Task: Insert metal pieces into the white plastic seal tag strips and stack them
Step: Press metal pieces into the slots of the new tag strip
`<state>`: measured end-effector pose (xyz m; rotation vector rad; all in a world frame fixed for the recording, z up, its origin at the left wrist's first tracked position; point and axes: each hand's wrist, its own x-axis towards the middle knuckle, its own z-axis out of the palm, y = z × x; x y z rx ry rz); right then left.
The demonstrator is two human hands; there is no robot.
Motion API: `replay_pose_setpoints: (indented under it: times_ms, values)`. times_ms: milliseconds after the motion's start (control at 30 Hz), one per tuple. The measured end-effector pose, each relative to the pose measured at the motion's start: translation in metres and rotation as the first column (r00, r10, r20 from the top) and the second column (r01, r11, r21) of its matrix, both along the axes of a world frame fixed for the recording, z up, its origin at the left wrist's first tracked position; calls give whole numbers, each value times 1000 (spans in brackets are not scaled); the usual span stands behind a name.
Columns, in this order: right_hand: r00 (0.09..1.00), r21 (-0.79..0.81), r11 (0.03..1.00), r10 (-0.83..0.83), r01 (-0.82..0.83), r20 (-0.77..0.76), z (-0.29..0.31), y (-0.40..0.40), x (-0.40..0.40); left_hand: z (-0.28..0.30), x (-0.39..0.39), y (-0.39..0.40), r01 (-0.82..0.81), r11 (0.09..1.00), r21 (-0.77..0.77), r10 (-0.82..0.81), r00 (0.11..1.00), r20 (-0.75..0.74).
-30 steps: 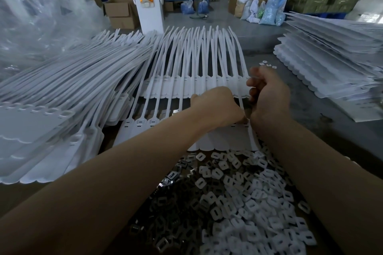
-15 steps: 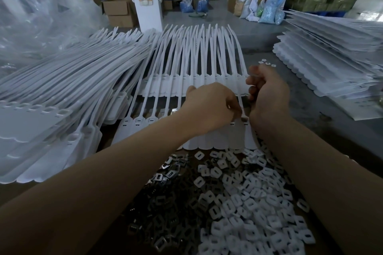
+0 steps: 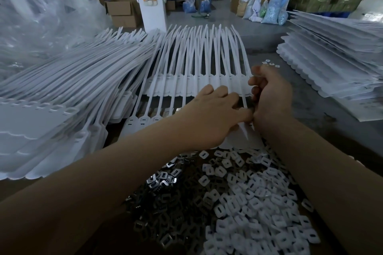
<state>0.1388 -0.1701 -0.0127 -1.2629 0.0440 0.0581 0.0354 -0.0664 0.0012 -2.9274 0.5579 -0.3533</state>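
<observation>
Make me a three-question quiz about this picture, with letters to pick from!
1. Where is the heap of little white plastic pieces?
A. under the right forearm
B. on the far floor
C. on the left stack

2. What colour are the seal tag strips?
A. red
B. white
C. green

3. What is the right hand doing?
A. lying flat
B. pointing upward
C. fingers curled at the strip sheet's end

Answers: 1 A, it lies near, beneath that arm. 2 B, all look white. 3 C, its fingers curl beside the left hand.
</observation>
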Motion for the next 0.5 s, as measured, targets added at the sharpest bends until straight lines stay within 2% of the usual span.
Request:
replay_pose_setpoints:
  times_ms: [67,100,167,233,300,433,500]
  values:
    - [1000,7,1000,3,-3,5,0,1,0,-2,3,-1,-24,1000,-12,23,999,-37]
    - [1000,9,1000,2,-2,4,0,0,0,-2,5,-2,-60,996,-67,54,995,-87]
    - [1000,0,1000,2,-2,-5,0,0,2,3,10,-3,-170,955,-241,111,965,-238]
    - [1000,-12,1000,4,-5,-25,1,-1,2,8,13,-1,-247,874,-418,86,926,-368]
    - [999,-11,1000,2,-2,-53,1,-1,3,15,12,6,-267,813,-518,52,918,-393]
    - [997,2,1000,-9,9,-71,2,-2,3,28,3,28,-322,712,-624,115,930,-349]
    - [997,4,1000,-7,7,-75,2,-1,4,33,-4,36,-307,702,-643,93,934,-345]
